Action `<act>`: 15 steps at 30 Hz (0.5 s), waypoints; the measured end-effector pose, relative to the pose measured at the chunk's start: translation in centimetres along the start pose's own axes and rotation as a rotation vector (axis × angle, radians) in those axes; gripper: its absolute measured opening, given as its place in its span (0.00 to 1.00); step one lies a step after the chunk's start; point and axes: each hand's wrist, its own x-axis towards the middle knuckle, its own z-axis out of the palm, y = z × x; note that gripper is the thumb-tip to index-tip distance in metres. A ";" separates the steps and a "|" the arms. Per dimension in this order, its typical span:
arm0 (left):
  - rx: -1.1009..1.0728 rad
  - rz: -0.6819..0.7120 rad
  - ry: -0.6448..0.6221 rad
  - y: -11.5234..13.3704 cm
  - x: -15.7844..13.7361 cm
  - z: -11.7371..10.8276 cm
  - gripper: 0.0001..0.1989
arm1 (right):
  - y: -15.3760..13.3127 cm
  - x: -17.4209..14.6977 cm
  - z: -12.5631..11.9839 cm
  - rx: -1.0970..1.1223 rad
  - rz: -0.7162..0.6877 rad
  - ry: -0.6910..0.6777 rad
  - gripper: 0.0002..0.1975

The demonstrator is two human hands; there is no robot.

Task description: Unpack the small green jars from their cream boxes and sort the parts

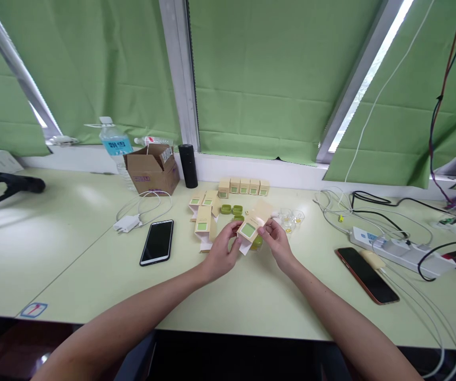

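Note:
Between my hands, just above the table, is a small cream cardboard box with a green square on its face and an open flap. My left hand grips its left edge, fingers closed. On the other side my right hand pinches the right edge. Several unfolded boxes of the same kind lie left of my hands. Small green containers stand behind the held box, and another green one is partly hidden under it. Clear little cups sit beyond my right hand.
A row of closed small boxes stands at the back. Left are a phone, a charger, a brown carton, a water bottle and a black cylinder. Right are another phone, a power strip and loose cables.

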 end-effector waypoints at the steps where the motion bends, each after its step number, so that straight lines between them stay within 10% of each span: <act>1: -0.002 -0.002 0.006 -0.1 -0.1 0.0 0.17 | 0.0 0.0 0.0 0.001 0.005 0.008 0.28; 15: -0.213 -0.122 -0.070 0.2 -0.3 0.3 0.34 | 0.5 -0.1 0.4 -0.028 0.010 0.063 0.28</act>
